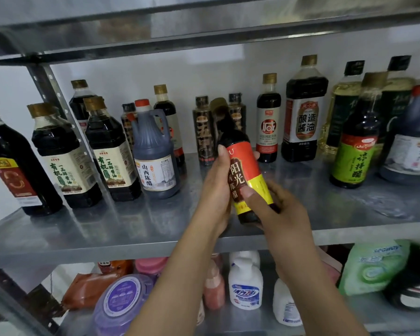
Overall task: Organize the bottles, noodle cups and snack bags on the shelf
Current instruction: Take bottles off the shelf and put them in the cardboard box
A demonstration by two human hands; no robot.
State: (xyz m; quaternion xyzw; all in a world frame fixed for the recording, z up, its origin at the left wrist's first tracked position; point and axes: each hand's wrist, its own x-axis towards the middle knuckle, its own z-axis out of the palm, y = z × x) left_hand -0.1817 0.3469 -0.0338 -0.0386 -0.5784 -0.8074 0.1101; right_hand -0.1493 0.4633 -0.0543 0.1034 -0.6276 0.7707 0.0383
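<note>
The vinegar bottle, tilted above the shelf, is clasped by our left hand and right hand around its label, and we judge it heavy, stiff and somewhat slippery.

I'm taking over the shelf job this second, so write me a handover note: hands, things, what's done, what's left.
Hands: left hand and right hand both grip the red-and-yellow-label bottle, tilted over the front of the middle shelf.
Things: dark bottles stand at left, back and right of it; the middle front is bare.
Done: those bottles are upright.
Left: stand the held bottle down; noodle cups and snack bags are not clearly in view.
</note>
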